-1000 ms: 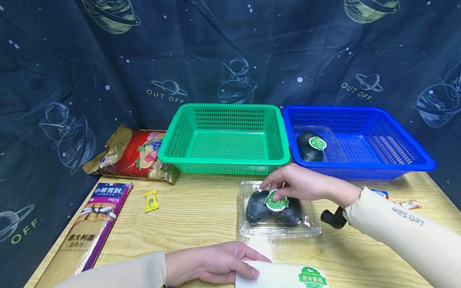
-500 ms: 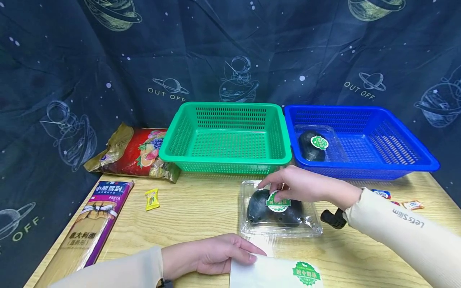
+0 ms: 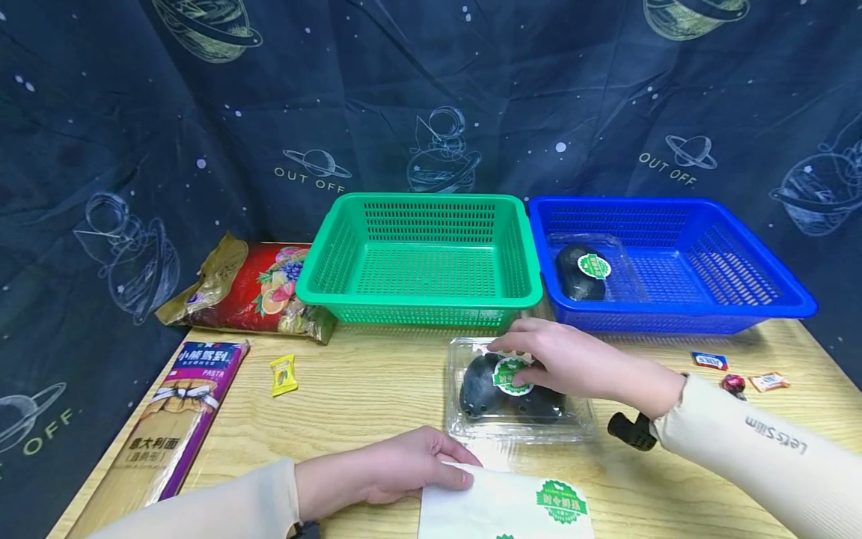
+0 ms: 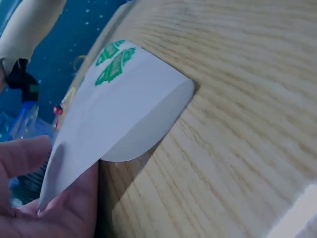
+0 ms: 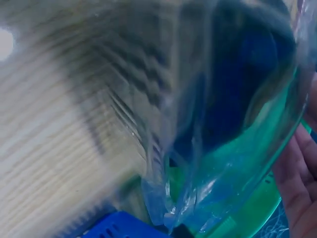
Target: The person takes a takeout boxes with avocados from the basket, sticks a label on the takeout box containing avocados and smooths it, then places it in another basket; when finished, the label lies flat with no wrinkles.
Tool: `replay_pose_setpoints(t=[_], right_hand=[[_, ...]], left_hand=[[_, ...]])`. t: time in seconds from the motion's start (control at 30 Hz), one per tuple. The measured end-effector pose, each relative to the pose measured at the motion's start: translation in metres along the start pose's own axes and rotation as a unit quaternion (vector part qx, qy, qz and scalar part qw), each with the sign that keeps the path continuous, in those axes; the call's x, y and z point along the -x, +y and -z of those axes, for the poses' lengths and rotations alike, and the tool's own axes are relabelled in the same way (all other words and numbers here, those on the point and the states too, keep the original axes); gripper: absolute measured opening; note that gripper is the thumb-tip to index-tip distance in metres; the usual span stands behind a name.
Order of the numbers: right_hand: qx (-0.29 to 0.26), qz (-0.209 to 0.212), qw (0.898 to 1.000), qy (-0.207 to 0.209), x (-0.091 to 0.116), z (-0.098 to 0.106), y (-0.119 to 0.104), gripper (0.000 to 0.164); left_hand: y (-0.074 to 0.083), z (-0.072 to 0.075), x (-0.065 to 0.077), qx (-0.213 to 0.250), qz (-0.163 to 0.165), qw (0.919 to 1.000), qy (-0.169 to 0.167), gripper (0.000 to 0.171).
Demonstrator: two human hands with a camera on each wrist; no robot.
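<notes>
In the head view, my left hand pinches the near-left corner of a white sticker sheet printed with green round labels. The left wrist view shows the sheet bent, its far end down by the wood. Ahead of it sits a clear plastic clamshell box, lid down, with dark rounded fruit inside whose kind I cannot tell. A green and white round sticker lies on the lid. My right hand touches the lid there, thumb on the sticker's edge, fingers reaching toward the box's back.
Behind stand a green basket and a blue basket; a similar stickered box sits in the blue one. To the left lie a red snack bag, a pasta packet and a yellow candy. Small candies lie right.
My left hand has drawn the sticker sheet slightly left and away from me, showing more of it. My right thumb and fingers have spread and shifted a little on the lid; the sticker remains there.
</notes>
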State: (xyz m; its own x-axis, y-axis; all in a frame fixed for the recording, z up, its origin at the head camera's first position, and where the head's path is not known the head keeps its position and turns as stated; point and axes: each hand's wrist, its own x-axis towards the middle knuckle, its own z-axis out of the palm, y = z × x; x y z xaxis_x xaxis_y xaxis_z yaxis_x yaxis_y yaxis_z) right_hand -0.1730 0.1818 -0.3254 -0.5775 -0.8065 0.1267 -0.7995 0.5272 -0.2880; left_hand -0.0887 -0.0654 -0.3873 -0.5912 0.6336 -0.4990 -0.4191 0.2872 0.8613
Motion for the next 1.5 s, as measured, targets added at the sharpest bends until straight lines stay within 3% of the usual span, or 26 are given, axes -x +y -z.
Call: replay_pose_setpoints(t=[0.07,0.17,0.37,0.47,0.63,0.73,0.83,0.93,1.0,1.07,1.17,1.23,1.33,1.5], right_hand=[[0.014,0.001,1.000,0.012,0.004,-0.001,-0.002,0.041],[0.026,0.013,0.999,0.031,0.012,-0.003,-0.005,0.039],[0.063,0.062,0.996,0.031,0.034,-0.012,-0.013,0.053],[0.089,0.068,0.994,0.019,0.041,-0.017,-0.016,0.061],[0.114,0.059,0.992,0.008,0.045,-0.021,-0.019,0.064],[0.123,0.054,0.991,0.001,0.046,-0.022,-0.022,0.065],[0.132,0.049,0.990,-0.002,0.046,-0.024,-0.025,0.066],[0.136,0.045,0.990,-0.001,0.047,-0.025,-0.027,0.067],[0.137,0.047,0.989,0.002,0.046,-0.027,-0.028,0.067],[0.136,0.050,0.989,0.004,0.047,-0.028,-0.028,0.067],[0.137,0.054,0.989,0.008,0.047,-0.030,-0.027,0.067],[0.138,0.053,0.989,0.008,0.047,-0.030,-0.028,0.067],[0.138,0.040,0.990,0.002,0.047,-0.031,-0.030,0.067],[0.135,-0.022,0.990,-0.032,0.045,-0.032,-0.043,0.073]], left_hand=[[0.003,-0.002,0.002,-0.078,-0.013,0.9961,0.040,0.016],[0.006,-0.004,0.006,-0.185,-0.034,0.9792,0.077,0.012],[0.017,0.002,0.018,-0.294,-0.036,0.9534,0.057,0.019],[0.024,0.004,0.025,-0.381,-0.037,0.9226,0.045,0.036],[0.037,0.001,0.037,-0.524,-0.033,0.8489,0.059,0.062],[0.049,-0.001,0.043,-0.569,-0.054,0.8153,0.094,0.057],[0.063,0.000,0.044,-0.590,-0.108,0.7848,0.158,0.042],[0.070,0.002,0.032,-0.591,-0.180,0.7576,0.211,0.040],[0.068,0.004,0.019,-0.605,-0.212,0.7354,0.220,0.054],[0.062,0.007,0.004,-0.629,-0.226,0.7151,0.206,0.078],[0.053,0.010,-0.013,-0.666,-0.214,0.6904,0.185,0.103],[0.048,0.012,-0.021,-0.680,-0.204,0.6801,0.182,0.111],[0.045,0.013,-0.028,-0.688,-0.199,0.6720,0.188,0.114],[0.047,0.012,-0.030,-0.694,-0.186,0.6717,0.182,0.114]])
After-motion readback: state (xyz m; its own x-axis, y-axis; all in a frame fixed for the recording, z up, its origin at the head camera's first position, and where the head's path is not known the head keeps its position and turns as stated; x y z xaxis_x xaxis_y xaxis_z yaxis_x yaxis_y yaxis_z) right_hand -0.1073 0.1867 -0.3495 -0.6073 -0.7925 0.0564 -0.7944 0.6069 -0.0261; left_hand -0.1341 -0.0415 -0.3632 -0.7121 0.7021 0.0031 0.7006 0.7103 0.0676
